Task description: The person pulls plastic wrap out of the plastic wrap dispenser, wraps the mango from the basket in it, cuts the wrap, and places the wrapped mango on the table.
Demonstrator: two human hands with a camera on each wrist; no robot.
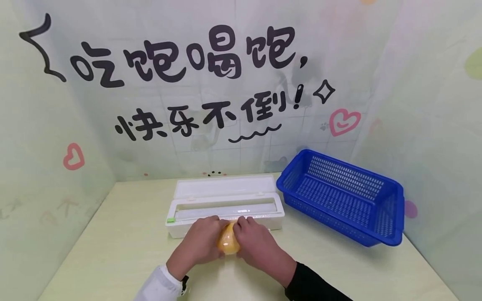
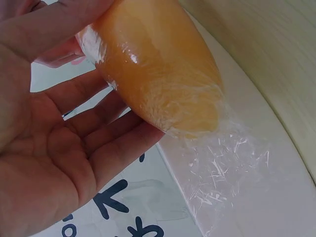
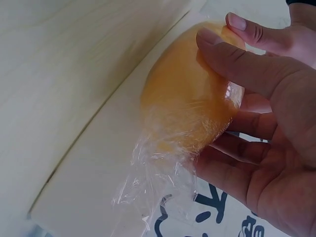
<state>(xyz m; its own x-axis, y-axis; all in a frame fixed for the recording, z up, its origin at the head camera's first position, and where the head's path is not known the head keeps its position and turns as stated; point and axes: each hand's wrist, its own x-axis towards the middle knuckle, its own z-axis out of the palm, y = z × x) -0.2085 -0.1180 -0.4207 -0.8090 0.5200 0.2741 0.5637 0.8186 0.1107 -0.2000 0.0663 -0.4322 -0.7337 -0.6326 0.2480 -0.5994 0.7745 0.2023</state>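
A smooth yellow-orange mango (image 1: 229, 240), wrapped in clear cling film, is held up between both hands before the white wrap box. My left hand (image 1: 205, 240) grips one side of it, thumb on one face and fingers curved behind. On the opposite side my right hand (image 1: 257, 242) holds it the same way. In the left wrist view, film lies tight and wrinkled over the mango (image 2: 158, 64), with a loose crumpled tail of cling film (image 2: 222, 173) hanging off its end. The right wrist view also shows loose cling film (image 3: 153, 187) below the fruit.
Just beyond the hands stands a white cling film dispenser (image 1: 226, 228), its lid (image 1: 226, 187) raised and a roll (image 1: 226, 211) inside. A blue perforated basket (image 1: 327, 217) sits at the right on the pale wooden table (image 1: 109, 251). A printed wall sheet (image 1: 150, 154) closes off the back.
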